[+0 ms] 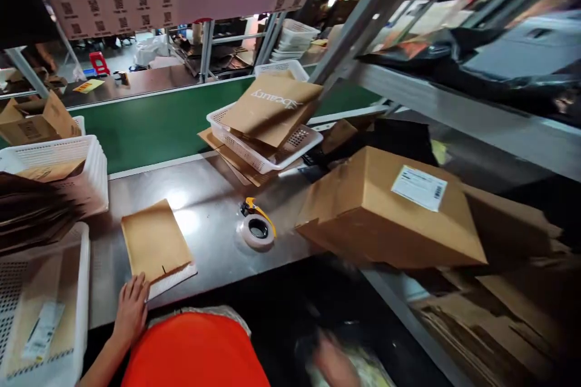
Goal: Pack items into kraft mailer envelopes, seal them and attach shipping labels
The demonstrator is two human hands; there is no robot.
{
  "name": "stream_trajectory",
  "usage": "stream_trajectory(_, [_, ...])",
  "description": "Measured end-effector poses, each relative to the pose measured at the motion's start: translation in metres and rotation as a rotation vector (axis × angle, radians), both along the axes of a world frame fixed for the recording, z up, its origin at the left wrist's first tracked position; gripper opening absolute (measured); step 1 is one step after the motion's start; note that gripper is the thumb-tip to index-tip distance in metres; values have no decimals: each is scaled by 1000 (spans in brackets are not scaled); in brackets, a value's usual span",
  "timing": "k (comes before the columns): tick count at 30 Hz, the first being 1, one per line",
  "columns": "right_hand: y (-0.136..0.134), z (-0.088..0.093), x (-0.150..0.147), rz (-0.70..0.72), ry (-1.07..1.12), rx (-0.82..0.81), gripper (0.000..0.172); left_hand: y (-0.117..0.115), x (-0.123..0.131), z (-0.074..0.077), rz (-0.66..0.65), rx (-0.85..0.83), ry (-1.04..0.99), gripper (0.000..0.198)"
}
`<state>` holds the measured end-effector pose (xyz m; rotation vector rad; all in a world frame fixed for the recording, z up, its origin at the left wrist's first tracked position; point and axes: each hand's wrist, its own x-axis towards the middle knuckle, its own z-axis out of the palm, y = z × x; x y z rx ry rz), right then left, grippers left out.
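Note:
My left hand (pixel 131 308) rests at the near edge of the steel table (pixel 213 242), fingers together and flat, touching the near corner of a brown padded envelope (pixel 154 242) that lies on a white sheet. My right hand (pixel 333 360) is low at the bottom right, smeared by motion, over something pale and greenish that I cannot make out. A roll of tape in a dispenser (pixel 257 228) lies on the table between the envelope and a large cardboard box (pixel 390 211) with a white label.
A white basket (pixel 265 160) with a brown "Beauty" bag stands by the green conveyor (pixel 158 127). White baskets (pixel 84 290) with envelopes and bags sit at the left. Flattened cardboard (pixel 490 308) is piled at the right under a metal shelf (pixel 454 109).

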<state>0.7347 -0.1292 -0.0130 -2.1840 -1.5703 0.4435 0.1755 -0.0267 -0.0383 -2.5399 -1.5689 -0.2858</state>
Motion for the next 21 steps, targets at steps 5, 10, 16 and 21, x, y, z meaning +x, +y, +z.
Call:
stream_trajectory(5, [134, -17, -126, 674, 53, 32, 48, -2, 14, 2, -11, -32, 43, 61])
stream_trajectory(10, [211, -17, -210, 1276, 86, 1, 80, -7, 23, -5, 67, -140, 39, 72])
stream_trajectory(16, [237, -16, -207, 1520, 34, -116, 84, -16, 27, -5, 118, -206, 28, 60])
stream_trajectory(21, [242, -14, -205, 1564, 31, -138, 78, -19, 30, -10, 135, -218, 31, 39])
